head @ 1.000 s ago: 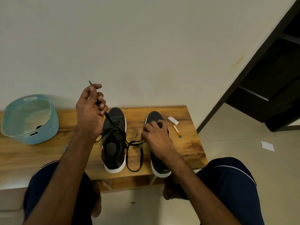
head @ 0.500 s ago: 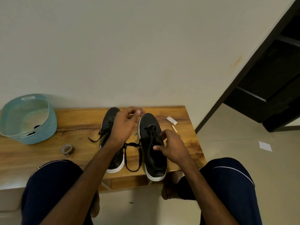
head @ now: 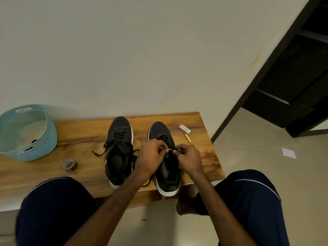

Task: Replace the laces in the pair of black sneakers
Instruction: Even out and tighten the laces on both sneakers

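Fingertips of both hands meet over the tongue of the right-side sneaker [head: 164, 157]. Left hand [head: 152, 157] and right hand [head: 189, 158] each pinched closed on the black lace [head: 171, 149]; a pale tip, probably the aglet, shows between them.

Lace: thin, limp, light. Judged to have no stiffness except at the tip, so hold belongs right behind the tip, and the slack needs tension to feed an eyelet. Likely to slip if pinched loosely.

Sneaker under the hands: soft upper, white sole, stands flat on the wooden bench [head: 85, 132], light enough to shift under a pull; may need steadying.

Left-side sneaker [head: 119, 150] just beside it, laced, ends loose.

Further out: tape roll [head: 69, 165], blue basket [head: 26, 132], small box [head: 184, 128] near the bench's right end.
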Motion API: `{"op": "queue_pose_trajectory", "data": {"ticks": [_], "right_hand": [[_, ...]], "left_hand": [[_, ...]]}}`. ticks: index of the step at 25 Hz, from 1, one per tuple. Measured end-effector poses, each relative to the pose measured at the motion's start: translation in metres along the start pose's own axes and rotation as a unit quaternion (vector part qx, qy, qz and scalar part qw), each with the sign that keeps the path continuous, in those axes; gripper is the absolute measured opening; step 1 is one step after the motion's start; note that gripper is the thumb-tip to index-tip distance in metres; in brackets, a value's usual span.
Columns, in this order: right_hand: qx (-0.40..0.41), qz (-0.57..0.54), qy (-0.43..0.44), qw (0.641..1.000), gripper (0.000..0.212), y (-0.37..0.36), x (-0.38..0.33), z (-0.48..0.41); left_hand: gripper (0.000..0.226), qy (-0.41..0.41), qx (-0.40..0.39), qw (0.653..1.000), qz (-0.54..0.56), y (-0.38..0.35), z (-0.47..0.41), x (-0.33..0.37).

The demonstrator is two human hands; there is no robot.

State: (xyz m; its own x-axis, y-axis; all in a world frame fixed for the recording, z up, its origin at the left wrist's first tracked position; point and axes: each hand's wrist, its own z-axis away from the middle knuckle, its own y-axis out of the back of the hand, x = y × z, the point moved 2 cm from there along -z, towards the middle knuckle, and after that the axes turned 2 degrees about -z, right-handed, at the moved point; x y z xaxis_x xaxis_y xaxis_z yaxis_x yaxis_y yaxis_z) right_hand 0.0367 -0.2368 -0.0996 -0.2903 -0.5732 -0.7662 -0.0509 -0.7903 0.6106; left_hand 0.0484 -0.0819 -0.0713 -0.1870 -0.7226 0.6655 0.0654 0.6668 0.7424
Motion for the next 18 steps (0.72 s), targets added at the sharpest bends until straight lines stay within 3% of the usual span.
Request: {"op": "queue_pose_trajectory", "data": {"ticks": [6, 18], "right_hand": [[-0.018, -0.079, -0.034, 0.996, 0.018, -0.001, 0.003, -0.003], [-0.030, -0.070, -0.024, 0.997, 0.023, 0.001, 0.004, -0.002]], "left_hand": [[0.011, -0.001, 0.015, 0.998, -0.055, -0.015, 0.001, 0.004], [0.018, -0.046, -0.020, 0.988, -0.146, -0.021, -0.001, 0.005]]}}
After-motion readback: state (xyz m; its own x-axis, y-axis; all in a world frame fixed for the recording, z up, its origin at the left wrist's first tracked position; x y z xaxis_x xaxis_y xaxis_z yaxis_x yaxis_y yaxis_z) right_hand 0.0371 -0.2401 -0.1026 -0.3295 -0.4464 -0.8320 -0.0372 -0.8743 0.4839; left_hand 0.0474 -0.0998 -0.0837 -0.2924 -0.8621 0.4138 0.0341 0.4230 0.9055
